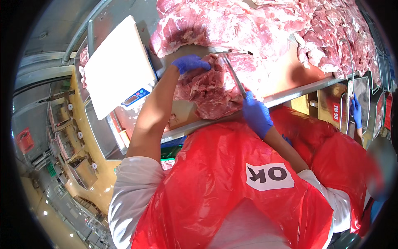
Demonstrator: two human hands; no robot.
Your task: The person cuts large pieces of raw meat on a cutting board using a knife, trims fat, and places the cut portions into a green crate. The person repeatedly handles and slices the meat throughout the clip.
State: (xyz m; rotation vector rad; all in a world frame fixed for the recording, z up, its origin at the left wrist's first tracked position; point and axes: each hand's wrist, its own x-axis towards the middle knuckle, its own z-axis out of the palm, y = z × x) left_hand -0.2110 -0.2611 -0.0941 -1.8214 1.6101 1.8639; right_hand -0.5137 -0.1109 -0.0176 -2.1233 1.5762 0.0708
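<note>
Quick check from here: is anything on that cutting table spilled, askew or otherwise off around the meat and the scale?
Nothing stands out. The left hand rests on the meat piece, the right hand grips the knife laid across it. The white scale sits at an angle on the table, but stable, its platform bare.

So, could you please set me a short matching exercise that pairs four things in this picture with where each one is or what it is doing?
Things:
1. left hand
2. right hand
3. white scale
4. pile of raw meat

Places or states:
A. stands at the left end of the table
B. grips the knife handle
C. heaped along the far side of the table
D. presses on the meat cut being worked

Pairs: 1-D, 2-B, 3-A, 4-C
</note>
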